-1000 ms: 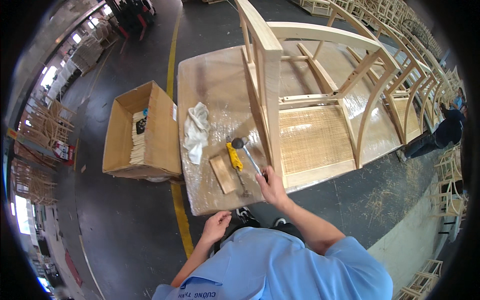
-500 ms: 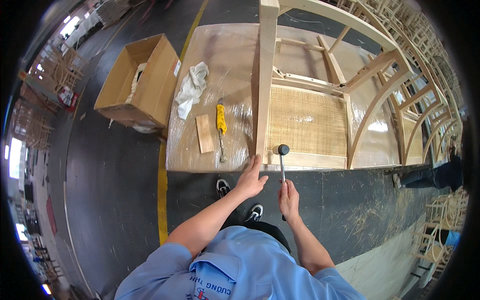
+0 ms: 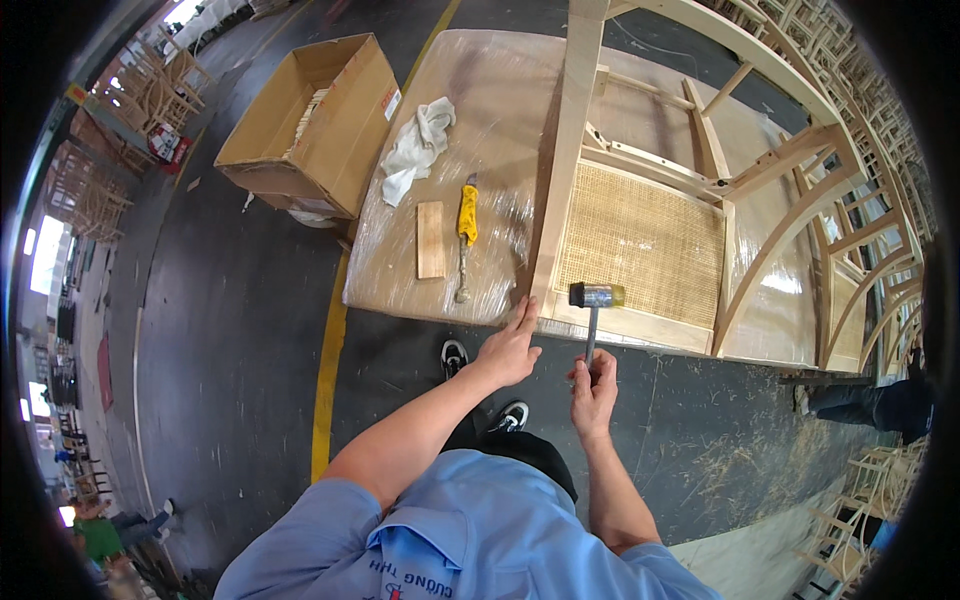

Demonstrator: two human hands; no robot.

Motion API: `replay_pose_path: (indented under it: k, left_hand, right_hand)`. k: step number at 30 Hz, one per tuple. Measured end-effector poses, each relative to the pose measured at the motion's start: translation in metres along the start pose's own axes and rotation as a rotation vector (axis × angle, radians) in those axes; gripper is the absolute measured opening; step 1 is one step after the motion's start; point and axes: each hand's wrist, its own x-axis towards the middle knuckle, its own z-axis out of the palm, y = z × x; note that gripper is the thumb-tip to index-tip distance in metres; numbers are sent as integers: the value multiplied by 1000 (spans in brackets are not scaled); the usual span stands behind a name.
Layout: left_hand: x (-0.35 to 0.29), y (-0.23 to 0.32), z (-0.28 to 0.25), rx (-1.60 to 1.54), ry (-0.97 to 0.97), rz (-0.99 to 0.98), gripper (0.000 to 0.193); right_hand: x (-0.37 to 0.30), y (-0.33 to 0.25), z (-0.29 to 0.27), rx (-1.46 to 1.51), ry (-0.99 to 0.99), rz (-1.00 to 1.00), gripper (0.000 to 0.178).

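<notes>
A pale wooden chair frame [image 3: 566,150] with a woven cane panel [image 3: 640,230] lies on a plastic-wrapped table. My left hand [image 3: 510,350] rests with fingers stretched out against the near lower corner of the frame. My right hand [image 3: 594,390] is wrapped round the handle of a mallet [image 3: 597,296]. The mallet has a metal head, with one dark face and one yellowish face. Its head appears over the frame's near rail [image 3: 650,328], beside the corner where my left fingers lie; whether it touches the wood I cannot tell.
On the wrapped table [image 3: 480,90] left of the frame lie a white cloth [image 3: 418,148], a small wood block [image 3: 430,240] and a yellow-handled tool [image 3: 467,215]. A cardboard box [image 3: 350,130] stands beyond the table's left edge. More chair frames [image 3: 850,300] stand at right, near another person's legs [image 3: 850,403].
The mallet head has turned from end-on to side-on, shifting right with my right hand. My left hand stays at the frame corner. The whole view has tilted slightly.
</notes>
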Motion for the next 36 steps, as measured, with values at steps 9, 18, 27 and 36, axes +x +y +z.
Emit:
replay_pose_path:
  k: [9,18,27,36]
  left_hand:
    - [-3,6,-3,103,-22,-13,100]
    - [-4,6,-9,127,-29,-14,99]
    - [-5,1,-6,139,1,-17,95]
    - [-4,0,-11,130,-9,-23,90]
  right_hand:
    - [7,-9,-7,-330,-113,-52,47]
    - [17,-10,6,-439,-124,-36,47]
    - [19,-15,7,-485,-148,10,46]
    - [21,-13,3,-482,-124,-89,49]
